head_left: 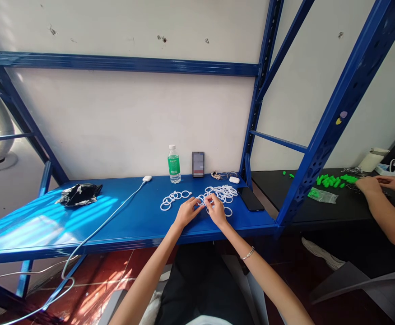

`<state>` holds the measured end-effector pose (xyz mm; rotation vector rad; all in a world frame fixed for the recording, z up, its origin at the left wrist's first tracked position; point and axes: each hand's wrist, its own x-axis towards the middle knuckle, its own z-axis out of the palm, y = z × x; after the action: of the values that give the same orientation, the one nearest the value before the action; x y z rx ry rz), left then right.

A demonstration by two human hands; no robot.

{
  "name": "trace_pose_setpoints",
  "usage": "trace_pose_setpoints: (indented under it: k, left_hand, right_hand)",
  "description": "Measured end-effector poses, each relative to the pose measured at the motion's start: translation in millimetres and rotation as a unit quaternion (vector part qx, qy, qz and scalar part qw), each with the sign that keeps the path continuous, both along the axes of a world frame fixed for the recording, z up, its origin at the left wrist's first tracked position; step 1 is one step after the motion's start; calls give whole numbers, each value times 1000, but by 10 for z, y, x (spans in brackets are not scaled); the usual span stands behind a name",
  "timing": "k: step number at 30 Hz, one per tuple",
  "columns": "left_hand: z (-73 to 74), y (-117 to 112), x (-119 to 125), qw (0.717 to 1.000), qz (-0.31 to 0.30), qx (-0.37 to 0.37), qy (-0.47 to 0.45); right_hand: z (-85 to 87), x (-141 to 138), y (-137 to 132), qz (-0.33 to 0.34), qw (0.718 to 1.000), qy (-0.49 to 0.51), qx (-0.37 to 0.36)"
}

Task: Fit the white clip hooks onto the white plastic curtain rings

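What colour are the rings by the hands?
The rings are white, seen in the head view.

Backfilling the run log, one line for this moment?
left hand: at white rings | right hand: same | grip: unclear | beyond right hand: ring pile

The white ring (201, 198) between the left hand (185, 212) and the right hand (216, 212) is partly covered by them. In the heap of white rings (226, 193), single outlines are lost in overlap. The print on the bottle (174, 165) is too small to be read; the screen of the upright device (198, 164) is blurred. The white cable (107, 220) is cut off by the bottom edge, the co-worker's arm (385, 212) by the right.
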<state>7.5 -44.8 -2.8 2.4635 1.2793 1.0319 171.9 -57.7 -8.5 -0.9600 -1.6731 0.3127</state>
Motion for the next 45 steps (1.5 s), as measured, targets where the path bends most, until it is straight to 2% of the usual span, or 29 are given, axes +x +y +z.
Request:
trace_pose_setpoints:
  k: [45]
  left_hand:
    - [28,-26,5,1000,-4,2,-8]
  right_hand:
    - [30,4,-21,28,999,22,-19]
